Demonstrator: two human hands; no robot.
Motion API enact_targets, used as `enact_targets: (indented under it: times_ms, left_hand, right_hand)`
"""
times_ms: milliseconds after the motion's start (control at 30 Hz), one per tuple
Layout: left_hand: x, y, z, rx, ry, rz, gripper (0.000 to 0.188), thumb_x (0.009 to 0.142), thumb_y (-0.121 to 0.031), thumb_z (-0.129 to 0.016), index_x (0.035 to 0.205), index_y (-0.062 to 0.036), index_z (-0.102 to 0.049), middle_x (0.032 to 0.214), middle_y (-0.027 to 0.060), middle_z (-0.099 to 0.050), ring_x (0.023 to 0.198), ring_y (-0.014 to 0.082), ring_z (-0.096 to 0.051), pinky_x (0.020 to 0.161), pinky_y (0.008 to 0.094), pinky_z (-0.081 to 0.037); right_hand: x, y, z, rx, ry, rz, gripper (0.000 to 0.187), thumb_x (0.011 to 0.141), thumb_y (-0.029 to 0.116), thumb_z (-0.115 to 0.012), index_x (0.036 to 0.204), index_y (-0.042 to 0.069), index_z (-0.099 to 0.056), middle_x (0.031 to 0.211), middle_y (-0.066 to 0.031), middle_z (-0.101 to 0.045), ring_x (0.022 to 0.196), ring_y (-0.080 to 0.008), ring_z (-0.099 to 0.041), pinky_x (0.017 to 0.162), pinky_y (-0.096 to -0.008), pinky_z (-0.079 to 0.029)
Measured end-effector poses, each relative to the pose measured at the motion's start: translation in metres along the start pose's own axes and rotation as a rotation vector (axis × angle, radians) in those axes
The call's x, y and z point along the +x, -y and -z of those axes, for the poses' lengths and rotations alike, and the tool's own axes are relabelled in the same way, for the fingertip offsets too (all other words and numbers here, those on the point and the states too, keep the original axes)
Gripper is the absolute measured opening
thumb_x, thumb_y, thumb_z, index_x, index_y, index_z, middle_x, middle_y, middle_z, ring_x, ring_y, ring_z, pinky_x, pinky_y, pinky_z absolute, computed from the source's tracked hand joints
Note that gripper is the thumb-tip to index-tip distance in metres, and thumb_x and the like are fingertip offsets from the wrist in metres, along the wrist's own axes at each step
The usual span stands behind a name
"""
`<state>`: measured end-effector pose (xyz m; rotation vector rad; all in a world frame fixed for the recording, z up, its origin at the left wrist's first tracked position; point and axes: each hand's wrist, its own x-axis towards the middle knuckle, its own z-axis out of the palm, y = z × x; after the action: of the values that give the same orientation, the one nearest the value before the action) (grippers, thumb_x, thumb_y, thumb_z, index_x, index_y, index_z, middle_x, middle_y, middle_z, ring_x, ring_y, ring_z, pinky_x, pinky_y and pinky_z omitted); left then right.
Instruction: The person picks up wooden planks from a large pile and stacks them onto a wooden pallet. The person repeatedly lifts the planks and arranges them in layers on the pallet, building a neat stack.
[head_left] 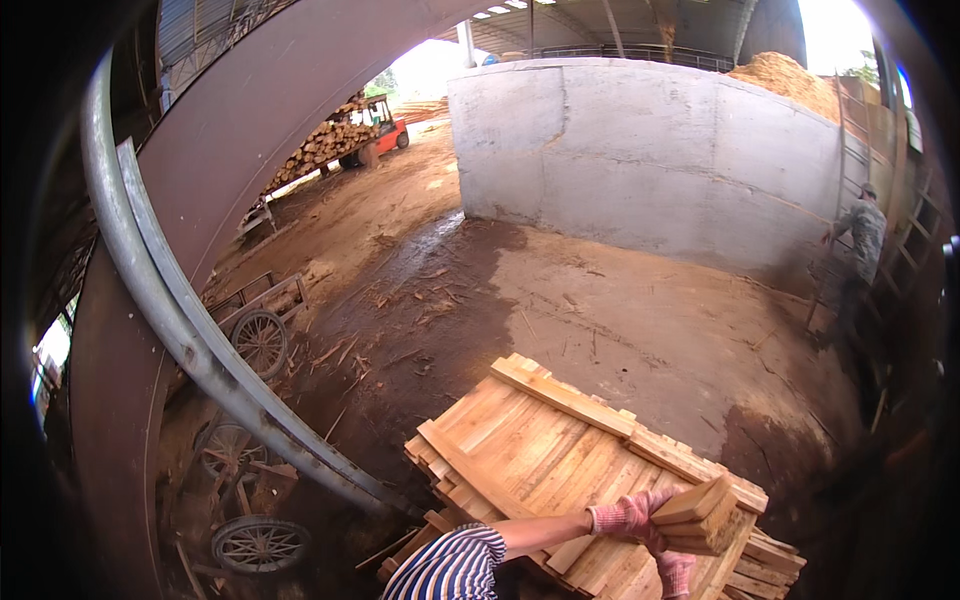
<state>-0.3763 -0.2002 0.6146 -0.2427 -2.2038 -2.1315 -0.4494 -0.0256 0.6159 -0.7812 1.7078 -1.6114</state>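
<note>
A short bundle of several wooden boards [697, 512] is lifted just over a stack of planks [530, 425]. My left hand [632, 513], in a pink glove, closes around the bundle's left side; its arm, in a striped sleeve, reaches across the stack. Below it my right hand [674, 572], in a similar glove, is against the near side of the boards, its fingers partly hidden and its forearm out of sight. The planks lie side by side, and two long strips of wood rest across them.
Wheeled carts [260, 340] stand left, beyond a curved metal rail [200, 330]. A concrete wall [650, 150] crosses the back, with a sawdust heap [790, 85] behind it. A person [860, 240] stands by ladders at far right. A red forklift [385, 130] stands near logs [325, 145].
</note>
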Motion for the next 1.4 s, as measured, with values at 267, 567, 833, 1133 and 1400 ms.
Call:
enact_targets:
  times_ms: [267, 567, 833, 1133, 1400]
  left_hand:
    - [-0.046, -0.005, 0.033, -0.241, -0.120, 0.031, 0.082, 0.057, 0.000, -0.089, 0.132, -0.0086, -0.057, 0.120, 0.0002, -0.067, 0.115, 0.0131, -0.056, 0.101, 0.0312, -0.046]
    - [-0.132, -0.027, 0.048, -0.429, -0.152, -0.153, 0.066, 0.067, -0.013, -0.091, 0.125, -0.0131, -0.058, 0.116, 0.0047, -0.069, 0.110, 0.0136, -0.059, 0.096, 0.0328, -0.049]
    - [-0.151, 0.004, 0.045, -0.021, -0.160, -0.009, 0.056, 0.081, -0.024, -0.085, 0.128, -0.0128, -0.058, 0.116, 0.0065, -0.068, 0.110, 0.0194, -0.062, 0.095, 0.0356, -0.049]
    - [-0.170, 0.019, 0.060, 0.192, -0.264, 0.274, 0.061, 0.079, -0.030, -0.087, 0.129, -0.0111, -0.059, 0.116, 0.0051, -0.068, 0.108, 0.0207, -0.064, 0.092, 0.0372, -0.051]
    - [-0.089, -0.095, 0.084, -0.084, -0.589, -0.097, 0.068, 0.063, -0.009, -0.097, 0.121, -0.0043, -0.063, 0.109, 0.0073, -0.070, 0.101, 0.0203, -0.068, 0.084, 0.0375, -0.059]
  right_hand:
    - [0.015, -0.012, -0.057, -0.249, 0.034, -0.159, 0.070, 0.071, 0.006, -0.084, 0.134, 0.009, -0.052, 0.125, -0.0141, -0.064, 0.114, -0.0280, -0.063, 0.099, -0.0383, -0.052]
    - [0.005, 0.000, -0.102, -0.412, 0.035, -0.263, 0.065, 0.070, 0.011, -0.086, 0.129, 0.011, -0.057, 0.123, -0.0149, -0.064, 0.114, -0.0306, -0.062, 0.100, -0.0394, -0.051]
    - [0.007, -0.031, -0.095, -0.417, 0.058, -0.101, 0.061, 0.070, 0.016, -0.088, 0.124, 0.013, -0.062, 0.121, -0.0156, -0.065, 0.115, -0.0329, -0.061, 0.100, -0.0404, -0.050]
    - [0.008, -0.008, -0.054, -0.790, 0.002, 0.107, 0.064, 0.071, 0.027, -0.088, 0.126, 0.011, -0.060, 0.116, -0.0184, -0.066, 0.111, -0.0380, -0.063, 0.096, -0.0441, -0.052]
    - [-0.052, 0.088, 0.009, -0.768, 0.019, -0.150, 0.080, 0.071, 0.040, -0.085, 0.138, 0.011, -0.051, 0.118, -0.0209, -0.063, 0.114, -0.0366, -0.062, 0.096, -0.0441, -0.051]
